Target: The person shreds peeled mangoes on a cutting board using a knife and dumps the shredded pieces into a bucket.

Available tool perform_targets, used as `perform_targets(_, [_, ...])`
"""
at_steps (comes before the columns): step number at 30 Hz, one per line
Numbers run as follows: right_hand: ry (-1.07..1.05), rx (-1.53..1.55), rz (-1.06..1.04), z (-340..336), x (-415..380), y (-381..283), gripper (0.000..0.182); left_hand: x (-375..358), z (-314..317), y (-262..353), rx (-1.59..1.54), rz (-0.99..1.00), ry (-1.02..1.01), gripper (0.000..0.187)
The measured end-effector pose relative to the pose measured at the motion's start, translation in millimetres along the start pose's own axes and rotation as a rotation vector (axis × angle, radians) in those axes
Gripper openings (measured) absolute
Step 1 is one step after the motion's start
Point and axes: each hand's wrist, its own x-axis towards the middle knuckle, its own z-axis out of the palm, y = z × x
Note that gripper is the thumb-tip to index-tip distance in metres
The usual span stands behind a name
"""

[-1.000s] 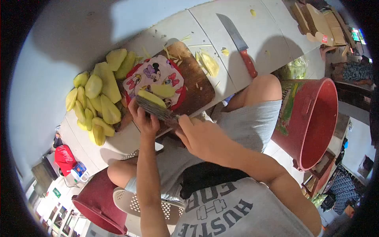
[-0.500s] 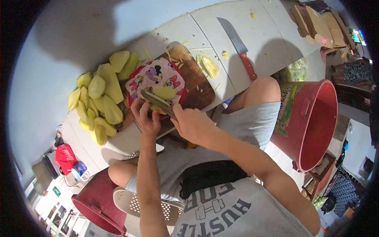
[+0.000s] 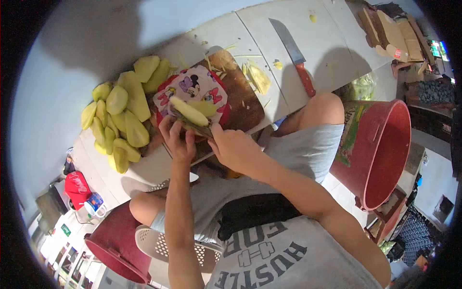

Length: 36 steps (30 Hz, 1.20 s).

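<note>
My left hand [image 3: 179,142] is closed round the lower side of a pale green fruit piece [image 3: 190,111]. In my right hand [image 3: 231,144] is the handle end of a dark-bladed knife [image 3: 190,126], whose blade lies along the fruit's near side. Under both hands is a cloth with cartoon figures and a red edge [image 3: 192,86], spread on a wooden cutting board [image 3: 240,108]. Another green slice lies just behind the held piece. Several peeled fruit pieces [image 3: 117,100] are heaped left of the board.
A large knife with a red handle [image 3: 303,79] lies on the tiles [image 3: 250,29] beyond the board. Fruit scraps [image 3: 259,78] are right of the board. Red tubs [image 3: 394,154] [image 3: 120,241] stand at both sides. A mug [image 3: 95,204] and red cap [image 3: 77,189] are at the left.
The held fruit's pale face now shows more fully above the blade, and the knife has dropped slightly toward me. The whole view has shifted a little.
</note>
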Motion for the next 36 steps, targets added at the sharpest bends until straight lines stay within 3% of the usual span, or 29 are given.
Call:
perform_targets(2, [-0.007,0.018,0.018,2,9,2,0.029,0,-3,-2,0.043,0.025,-0.062,0.037])
perform_targets(10, [-0.055,-0.001,-0.008,-40,-30,-27,0.029,-1,2,-2,0.022,0.048,0.004,0.038])
perform_targets(36, [-0.015,-0.01,-0.059,-49,-48,-25,0.029,1,3,-1,0.032,0.033,0.007,0.037])
